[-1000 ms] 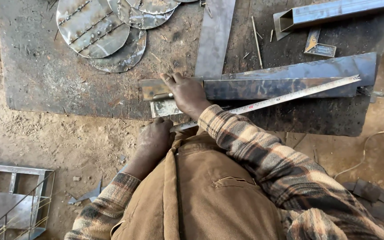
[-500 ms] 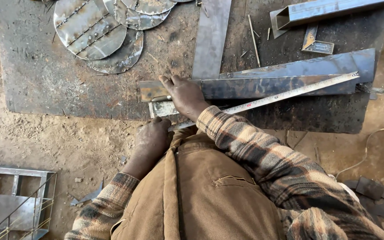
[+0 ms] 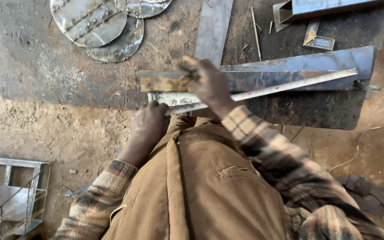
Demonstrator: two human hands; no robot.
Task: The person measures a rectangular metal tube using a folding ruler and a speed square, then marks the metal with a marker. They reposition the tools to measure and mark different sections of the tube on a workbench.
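Observation:
I look down over my brown vest and plaid sleeves at a dark steel plate (image 3: 45, 66) on the dirt floor. A rusty steel bar (image 3: 281, 79) lies across the plate's near side. A tape measure blade (image 3: 290, 86) stretches from my body out to the right along the bar. My right hand (image 3: 205, 82) rests on the bar's left part, fingers curled and blurred, seeming to pinch something small. My left hand (image 3: 147, 126) is closed at the plate's near edge, gripping the tape measure's case end, which is mostly hidden.
Round metal discs (image 3: 103, 26) lie at the plate's far left. A flat steel strip (image 3: 213, 29) runs away from me. A square tube (image 3: 325, 6) and a small angle piece (image 3: 318, 40) lie far right. A metal frame (image 3: 10, 195) sits on the dirt at lower left.
My right hand has lifted its fingers slightly and shifted a little on the bar. The tape and left hand stay where they were.

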